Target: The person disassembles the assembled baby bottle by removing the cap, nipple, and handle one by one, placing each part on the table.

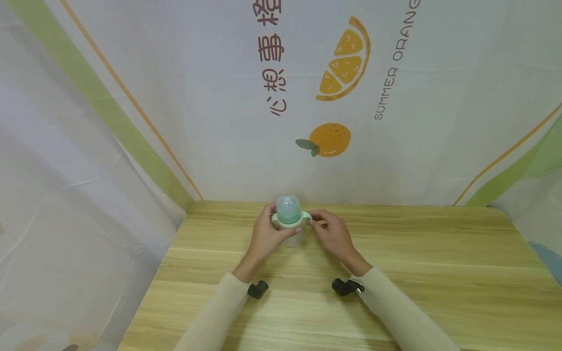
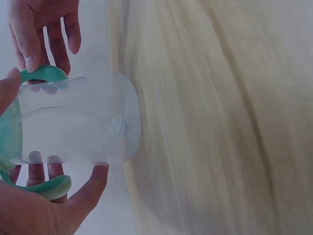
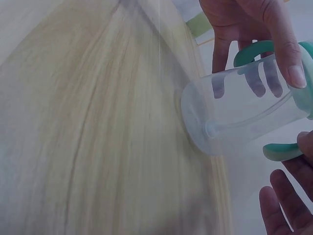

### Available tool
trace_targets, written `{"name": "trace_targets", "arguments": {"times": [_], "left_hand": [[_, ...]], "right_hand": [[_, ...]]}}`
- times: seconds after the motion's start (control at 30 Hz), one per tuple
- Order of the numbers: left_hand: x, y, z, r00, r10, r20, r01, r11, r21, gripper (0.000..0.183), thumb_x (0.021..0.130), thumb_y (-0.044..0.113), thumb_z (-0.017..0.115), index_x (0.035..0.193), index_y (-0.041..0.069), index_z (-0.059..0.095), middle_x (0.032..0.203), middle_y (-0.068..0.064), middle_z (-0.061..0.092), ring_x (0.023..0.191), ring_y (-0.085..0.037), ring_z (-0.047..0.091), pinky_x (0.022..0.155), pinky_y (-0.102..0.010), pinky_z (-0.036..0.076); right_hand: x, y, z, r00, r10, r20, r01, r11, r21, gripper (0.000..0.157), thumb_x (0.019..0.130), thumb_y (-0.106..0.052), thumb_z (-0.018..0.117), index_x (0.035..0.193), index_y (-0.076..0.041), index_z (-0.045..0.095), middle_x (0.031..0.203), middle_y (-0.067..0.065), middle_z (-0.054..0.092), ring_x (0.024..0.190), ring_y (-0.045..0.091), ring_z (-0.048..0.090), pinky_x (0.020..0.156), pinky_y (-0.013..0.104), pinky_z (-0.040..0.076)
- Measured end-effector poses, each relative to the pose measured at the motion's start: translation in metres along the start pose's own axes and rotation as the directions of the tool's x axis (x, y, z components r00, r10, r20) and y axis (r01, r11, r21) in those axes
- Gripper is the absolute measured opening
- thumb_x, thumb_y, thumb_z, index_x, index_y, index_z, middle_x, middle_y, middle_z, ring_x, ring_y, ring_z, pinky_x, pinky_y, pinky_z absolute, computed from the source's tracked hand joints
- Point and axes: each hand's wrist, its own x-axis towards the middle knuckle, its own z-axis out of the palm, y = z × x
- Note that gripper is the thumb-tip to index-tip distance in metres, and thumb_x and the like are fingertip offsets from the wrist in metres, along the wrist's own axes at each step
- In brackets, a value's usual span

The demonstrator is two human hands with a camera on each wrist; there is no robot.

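Observation:
A baby bottle [image 1: 288, 210] with a clear domed cap, mint-green collar and two side handles stands upright near the table's back edge. My left hand [image 1: 265, 235] grips it from the left, thumb in front and fingers behind the clear body [image 2: 68, 137]. One green handle [image 2: 54, 188] passes between that thumb and the fingers. My right hand [image 1: 335, 237] pinches the other handle [image 3: 280, 152] between thumb and index finger, its remaining fingers loosely extended. Through the see-through wall shows a thin straw [image 3: 259, 121] with a round weight [image 3: 211, 129] at its lower end. No liquid shows inside.
The wood-grain table [image 1: 303, 312] spreads out around the bottle. Close behind it hangs a white curtain [image 1: 237, 161] with printed oranges and lettering, and more cloth hangs at both sides. Black wrist mounts [image 1: 257, 289] stick out inward from the cream sleeves [image 1: 215, 312].

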Motion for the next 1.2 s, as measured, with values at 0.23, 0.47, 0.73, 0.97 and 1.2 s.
{"name": "trace_targets", "arguments": {"times": [0.23, 0.47, 0.73, 0.97, 1.2], "left_hand": [[0.003, 0.004, 0.009, 1.0, 0.009, 0.006, -0.009, 1.0, 0.001, 0.08, 0.082, 0.017, 0.101, 0.148, 0.005, 0.056, 0.142, -0.013, 0.066, 0.133, -0.033, 0.061, 0.112, -0.061, 0.047], [0.005, 0.005, 0.019, 0.999, 0.031, 0.034, -0.03, 0.999, -0.014, 0.079, 0.084, 0.015, 0.099, 0.149, 0.004, 0.055, 0.143, -0.013, 0.066, 0.132, -0.032, 0.06, 0.108, -0.061, 0.05], [0.008, 0.01, 0.03, 0.997, 0.044, 0.061, -0.042, 0.999, -0.029, 0.079, 0.083, 0.014, 0.1, 0.149, 0.004, 0.056, 0.143, -0.012, 0.066, 0.133, -0.031, 0.06, 0.111, -0.058, 0.048], [0.009, 0.011, 0.039, 0.997, 0.053, 0.063, -0.05, 0.998, -0.043, 0.079, 0.083, 0.015, 0.1, 0.148, 0.005, 0.057, 0.142, -0.01, 0.066, 0.133, -0.03, 0.06, 0.11, -0.057, 0.049], [0.008, 0.016, 0.046, 0.994, 0.054, 0.09, -0.05, 0.998, -0.046, 0.081, 0.083, 0.015, 0.1, 0.15, 0.006, 0.056, 0.143, -0.009, 0.066, 0.134, -0.029, 0.06, 0.11, -0.055, 0.051]], "right_hand": [[-0.003, 0.006, -0.007, 1.0, -0.001, -0.022, 0.002, 1.0, 0.006, 0.023, 0.104, -0.001, 0.074, 0.127, 0.0, 0.077, 0.121, 0.014, 0.079, 0.113, 0.033, 0.073, 0.093, 0.05, 0.063], [-0.007, 0.012, -0.017, 0.998, 0.042, -0.051, -0.042, 0.999, 0.013, 0.022, 0.106, -0.004, 0.073, 0.127, -0.001, 0.077, 0.122, 0.014, 0.079, 0.115, 0.033, 0.073, 0.094, 0.049, 0.062], [-0.012, 0.017, -0.028, 0.994, 0.056, -0.09, -0.054, 0.998, 0.025, 0.021, 0.105, -0.002, 0.073, 0.126, 0.0, 0.078, 0.12, 0.015, 0.079, 0.113, 0.033, 0.074, 0.092, 0.046, 0.063], [-0.017, 0.018, -0.037, 0.993, 0.07, -0.1, -0.067, 0.997, 0.026, 0.021, 0.106, -0.003, 0.073, 0.126, 0.0, 0.077, 0.121, 0.015, 0.079, 0.114, 0.034, 0.074, 0.094, 0.051, 0.063], [-0.022, 0.022, -0.043, 0.988, 0.091, -0.125, -0.087, 0.995, 0.043, 0.021, 0.105, -0.003, 0.073, 0.125, 0.0, 0.078, 0.121, 0.016, 0.079, 0.115, 0.035, 0.074, 0.09, 0.035, 0.062]]}}
